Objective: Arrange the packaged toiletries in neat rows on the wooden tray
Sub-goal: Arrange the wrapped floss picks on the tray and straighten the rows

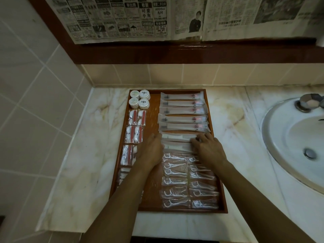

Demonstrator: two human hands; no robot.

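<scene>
Head view: both hands on wooden tray.
Left hand: fingers loosely extended, touching left end of comb packets.
Right hand: fingertips pressing their right end.
Handling: probably light, flat, slippery wrap; best nudged at the ends.

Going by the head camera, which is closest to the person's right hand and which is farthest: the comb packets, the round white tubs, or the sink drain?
From the right hand:
1. Comb packets, under its fingertips, mid-tray.
2. Sink drain, off to the right in the basin.
3. Round white tubs, at the tray's far left corner.
</scene>
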